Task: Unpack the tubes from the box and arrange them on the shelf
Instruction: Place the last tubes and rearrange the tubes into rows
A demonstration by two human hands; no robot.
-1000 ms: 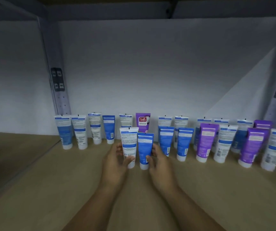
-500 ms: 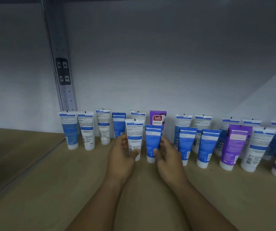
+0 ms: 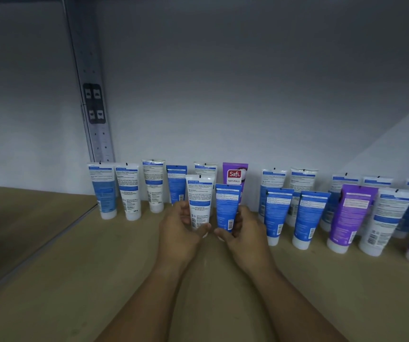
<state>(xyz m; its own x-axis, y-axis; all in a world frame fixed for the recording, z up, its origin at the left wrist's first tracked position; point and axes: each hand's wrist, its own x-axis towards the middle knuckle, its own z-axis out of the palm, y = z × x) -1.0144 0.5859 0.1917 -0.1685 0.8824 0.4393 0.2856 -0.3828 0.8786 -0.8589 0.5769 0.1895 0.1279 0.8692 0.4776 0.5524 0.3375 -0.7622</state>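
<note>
My left hand point(image 3: 179, 230) grips a white tube with blue bands point(image 3: 199, 198), held upright, cap down, over the wooden shelf point(image 3: 99, 280). Right beside it my right hand point(image 3: 244, 233) grips a blue tube point(image 3: 227, 206), also upright. Both tubes stand in front of the back row, near a purple Safi tube point(image 3: 234, 175). Their caps are hidden by my fingers, so I cannot tell whether they touch the shelf. The box is out of view.
Several white, blue and purple tubes stand cap-down in two rows along the back wall, from the left group point(image 3: 127, 191) to the right edge point(image 3: 349, 218). A grey metal upright point(image 3: 92, 95) rises at the back left. A lower wooden surface point(image 3: 13, 218) lies left.
Both hands with their tubes have edged slightly farther in toward the back row. The view has shifted left and down, so the rightmost tubes have slid toward the frame's edge.
</note>
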